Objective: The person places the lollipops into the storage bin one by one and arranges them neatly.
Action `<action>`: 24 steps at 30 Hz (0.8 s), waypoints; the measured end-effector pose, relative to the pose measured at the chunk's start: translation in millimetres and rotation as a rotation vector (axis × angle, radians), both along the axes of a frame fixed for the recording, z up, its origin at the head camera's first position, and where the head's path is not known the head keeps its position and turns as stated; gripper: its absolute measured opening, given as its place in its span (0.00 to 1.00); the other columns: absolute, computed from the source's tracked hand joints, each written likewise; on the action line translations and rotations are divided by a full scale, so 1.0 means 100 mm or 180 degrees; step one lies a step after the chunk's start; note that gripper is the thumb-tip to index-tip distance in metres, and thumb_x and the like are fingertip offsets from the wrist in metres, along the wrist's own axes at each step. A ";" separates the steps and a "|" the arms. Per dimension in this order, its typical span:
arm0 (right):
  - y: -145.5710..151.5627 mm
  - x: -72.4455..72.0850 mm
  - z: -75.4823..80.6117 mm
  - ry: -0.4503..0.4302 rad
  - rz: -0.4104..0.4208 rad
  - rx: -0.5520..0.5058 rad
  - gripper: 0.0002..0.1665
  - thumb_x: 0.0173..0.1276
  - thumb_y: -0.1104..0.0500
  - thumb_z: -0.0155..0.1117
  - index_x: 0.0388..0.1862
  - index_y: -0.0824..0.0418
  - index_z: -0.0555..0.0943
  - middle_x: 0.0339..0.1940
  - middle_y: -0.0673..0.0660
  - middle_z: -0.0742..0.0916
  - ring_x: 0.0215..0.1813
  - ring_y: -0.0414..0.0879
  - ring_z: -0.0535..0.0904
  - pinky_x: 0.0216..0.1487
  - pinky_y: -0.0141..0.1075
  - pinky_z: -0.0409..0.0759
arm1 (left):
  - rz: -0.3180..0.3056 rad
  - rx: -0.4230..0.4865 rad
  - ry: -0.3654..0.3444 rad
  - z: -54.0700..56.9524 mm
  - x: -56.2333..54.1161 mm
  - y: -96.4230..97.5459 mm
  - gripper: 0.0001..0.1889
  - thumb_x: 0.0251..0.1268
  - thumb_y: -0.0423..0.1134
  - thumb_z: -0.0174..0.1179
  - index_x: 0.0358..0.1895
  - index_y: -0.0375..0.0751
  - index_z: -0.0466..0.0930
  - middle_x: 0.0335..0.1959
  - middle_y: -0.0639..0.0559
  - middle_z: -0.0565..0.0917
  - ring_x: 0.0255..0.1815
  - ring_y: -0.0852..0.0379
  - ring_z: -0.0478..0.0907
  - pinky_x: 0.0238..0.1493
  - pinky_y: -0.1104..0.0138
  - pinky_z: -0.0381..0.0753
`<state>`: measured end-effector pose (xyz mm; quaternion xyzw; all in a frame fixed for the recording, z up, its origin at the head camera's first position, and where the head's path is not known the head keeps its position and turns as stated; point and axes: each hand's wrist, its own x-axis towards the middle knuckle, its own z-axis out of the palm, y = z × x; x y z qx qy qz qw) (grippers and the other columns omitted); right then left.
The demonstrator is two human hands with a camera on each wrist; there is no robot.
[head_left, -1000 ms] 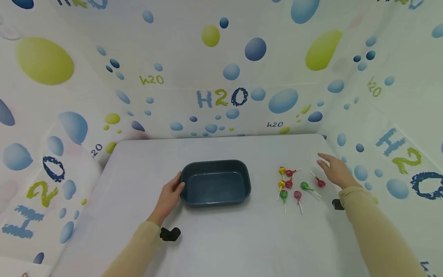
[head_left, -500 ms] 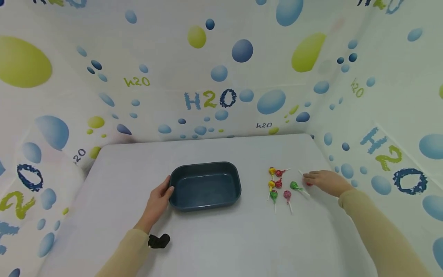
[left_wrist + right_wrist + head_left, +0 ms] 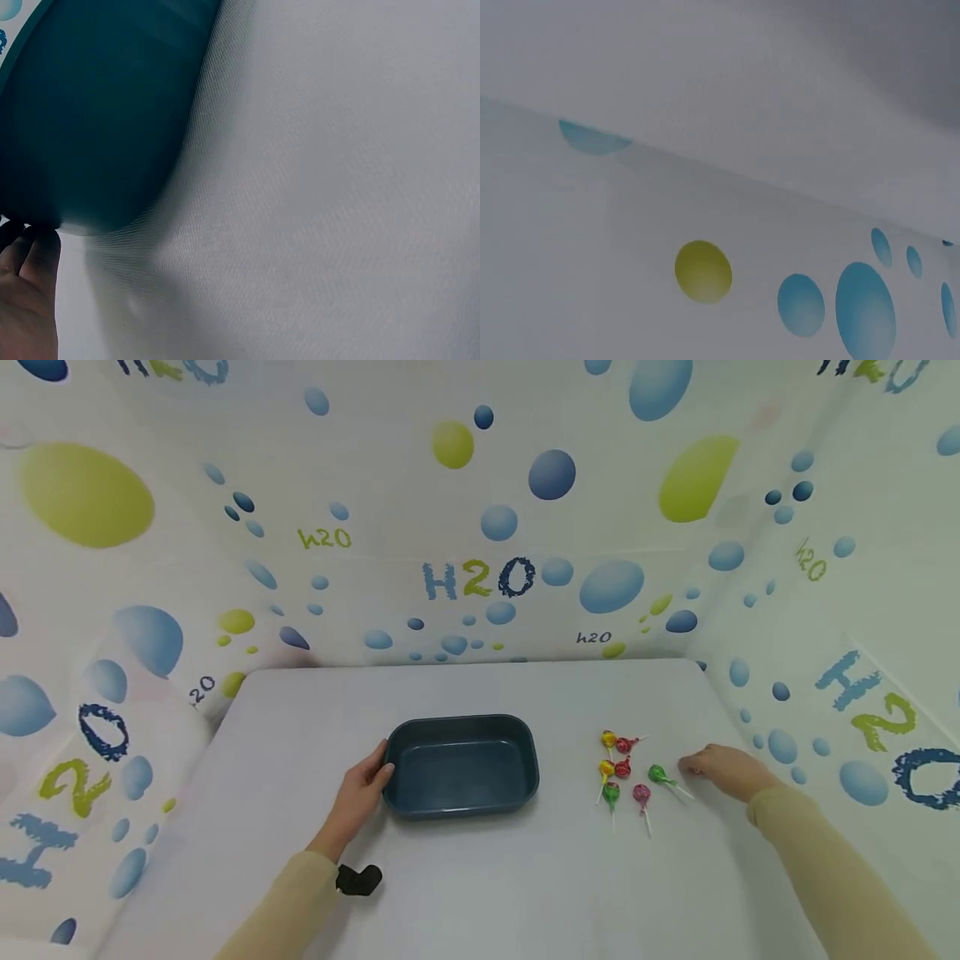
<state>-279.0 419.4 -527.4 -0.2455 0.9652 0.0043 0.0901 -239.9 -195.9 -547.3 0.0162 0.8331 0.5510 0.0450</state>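
Note:
A dark teal rectangular tray (image 3: 461, 811) lies on the white table, with nothing in it. My left hand (image 3: 360, 793) holds its left end, thumb at the rim and fingers against the outer wall. The left wrist view shows those fingertips (image 3: 41, 251) touching the tray's outside (image 3: 97, 127). At the right, my right hand (image 3: 727, 771) is low over the table with curled fingers. It covers the spot of a red lollipop, which is hidden now and appears pinched in the fingers. Just left of that hand lies a green lollipop (image 3: 657, 773). The right wrist view shows neither hand nor lollipop.
Several lollipops lie loosely grouped between tray and right hand: yellow (image 3: 607, 767), red (image 3: 623, 768), green (image 3: 611, 792) and pink (image 3: 641, 793) ones among them. A white cloth printed with drops (image 3: 552, 475) surrounds the table (image 3: 480, 893) at the back and sides.
My right hand has come down from above the table's right side onto the red lollipop, and its fingers have curled. That lollipop has gone from sight. The left hand stays on the tray.

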 end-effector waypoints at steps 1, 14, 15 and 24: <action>0.00 0.01 -0.01 -0.0002 -0.0117 -0.0069 0.17 0.67 0.66 0.70 0.54 0.56 0.87 0.48 0.58 0.90 0.54 0.60 0.85 0.58 0.54 0.85 | -0.0007 -0.0005 0.0006 0.00 -0.01 0.01 0.30 0.83 0.35 0.48 0.80 0.32 0.53 0.82 0.37 0.55 0.84 0.41 0.52 0.80 0.55 0.58; -0.08 0.05 -0.06 0.0038 -0.0808 -0.0610 0.17 0.69 0.69 0.65 0.56 0.69 0.85 0.54 0.70 0.88 0.60 0.71 0.81 0.62 0.63 0.80 | 0.0031 0.0027 -0.0107 -0.03 -0.02 0.02 0.30 0.84 0.35 0.46 0.82 0.35 0.51 0.83 0.41 0.54 0.85 0.45 0.50 0.83 0.54 0.56; -0.07 0.03 -0.05 0.0105 -0.0851 -0.0696 0.18 0.68 0.69 0.66 0.56 0.70 0.85 0.53 0.71 0.88 0.60 0.72 0.81 0.61 0.63 0.80 | 0.0028 0.0032 -0.0119 -0.03 -0.02 0.03 0.30 0.84 0.35 0.46 0.82 0.35 0.51 0.83 0.42 0.54 0.85 0.45 0.50 0.83 0.54 0.56; -0.19 -0.03 0.31 0.0209 -0.1471 -0.1819 0.23 0.75 0.58 0.65 0.63 0.70 0.81 0.53 0.72 0.88 0.55 0.68 0.85 0.52 0.51 0.89 | 0.0062 -0.0021 -0.0071 -0.02 -0.02 0.02 0.29 0.84 0.35 0.45 0.81 0.34 0.51 0.83 0.40 0.54 0.85 0.43 0.50 0.83 0.52 0.56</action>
